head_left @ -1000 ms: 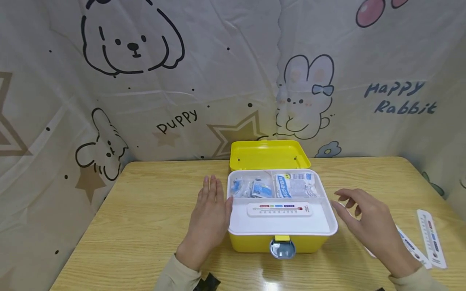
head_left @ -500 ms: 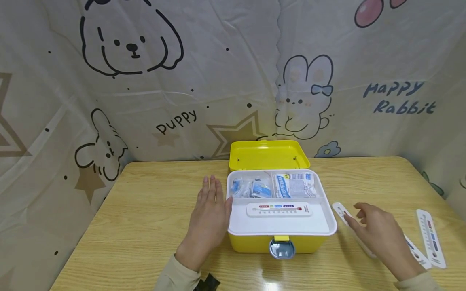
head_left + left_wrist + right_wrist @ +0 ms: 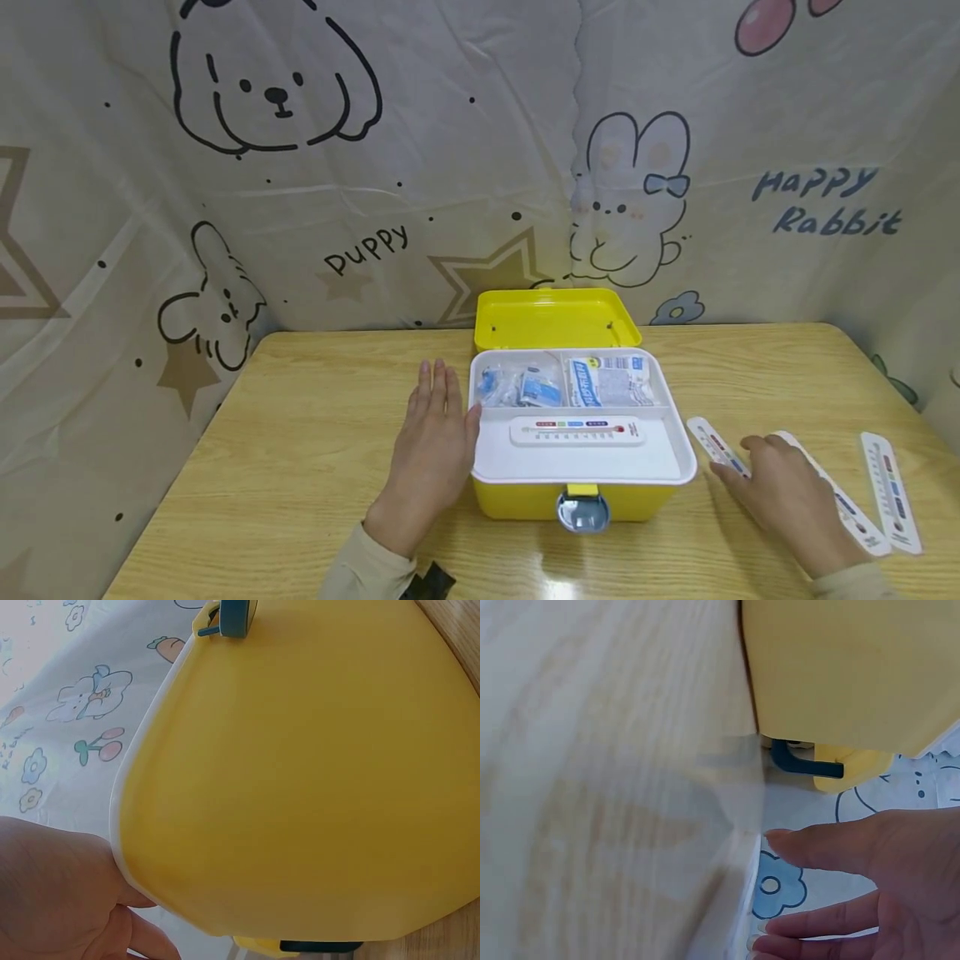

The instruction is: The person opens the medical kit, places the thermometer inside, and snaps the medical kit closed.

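A yellow box (image 3: 517,502) with a white tray (image 3: 652,458) stands on the table. A flat white thermometer (image 3: 551,432) lies in the tray's front compartment. My left hand (image 3: 429,458), fingers straight, rests along the box's left side with its thumb at the rim. My right hand (image 3: 795,496) is low over the table, right of the box, above a slanted thermometer (image 3: 716,443) whose near part it hides. In the right wrist view its thumb (image 3: 825,846) and fingers stand apart. Whether they touch the thermometer I cannot tell.
Two more thermometers lie farther right, one slanted (image 3: 851,508) and partly behind the right hand, one (image 3: 890,492) beside it. Blue-white packets (image 3: 536,388) and a gauze packet (image 3: 609,383) fill the tray's rear compartments. The yellow lid (image 3: 555,321) stands raised at the back.
My right hand has moved from beside the tray's right rim down and rightward, to the thermometer nearest the box. The left hand has stayed in place.
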The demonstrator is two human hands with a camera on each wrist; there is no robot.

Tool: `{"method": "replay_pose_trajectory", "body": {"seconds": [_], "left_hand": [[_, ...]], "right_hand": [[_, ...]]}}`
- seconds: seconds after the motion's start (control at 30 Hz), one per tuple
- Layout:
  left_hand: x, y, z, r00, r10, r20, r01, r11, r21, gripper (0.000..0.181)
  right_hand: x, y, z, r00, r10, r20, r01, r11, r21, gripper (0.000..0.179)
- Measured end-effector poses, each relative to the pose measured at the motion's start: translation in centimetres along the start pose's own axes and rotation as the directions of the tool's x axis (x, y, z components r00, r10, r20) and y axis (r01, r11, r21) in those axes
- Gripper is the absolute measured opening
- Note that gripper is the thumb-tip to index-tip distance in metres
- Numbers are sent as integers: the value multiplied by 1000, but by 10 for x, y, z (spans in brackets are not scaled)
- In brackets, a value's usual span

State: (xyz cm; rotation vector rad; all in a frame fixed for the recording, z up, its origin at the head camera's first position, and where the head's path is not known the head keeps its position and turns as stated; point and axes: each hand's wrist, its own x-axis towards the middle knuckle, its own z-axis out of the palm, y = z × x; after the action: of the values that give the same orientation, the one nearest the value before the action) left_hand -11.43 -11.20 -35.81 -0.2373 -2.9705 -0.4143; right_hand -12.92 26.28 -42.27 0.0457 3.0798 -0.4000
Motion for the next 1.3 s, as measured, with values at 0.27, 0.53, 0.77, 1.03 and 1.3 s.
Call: {"method": "replay_pose_trajectory", "body": {"seconds": [0.27,0.53,0.77,1.03,1.3], "left_hand": [[1,1,0,1000,-4,10,4,1000,-8,59],[1,1,0,1000,-2,-1,2,1000,-8,59],[0,-1,0,1000,20,-22,-21,999,-26,58],[1,0,-1,1000,3,3,-3,1000,-24,59],[1,0,0,1000,-15,19,16,1000,-25,60]], "right_hand": [[-4,3,9,999,-10,32,10,1000,15,66],[0,1,9,1000,-19,9,19,1000,13,54],[-4,-1,9,998,7,58,-8,1000,16,36],[-2,-2,7,997,9,78,-9,1000,-3,33],[-3,-1,8,999,9,39,-9,1000,4,31]]}}
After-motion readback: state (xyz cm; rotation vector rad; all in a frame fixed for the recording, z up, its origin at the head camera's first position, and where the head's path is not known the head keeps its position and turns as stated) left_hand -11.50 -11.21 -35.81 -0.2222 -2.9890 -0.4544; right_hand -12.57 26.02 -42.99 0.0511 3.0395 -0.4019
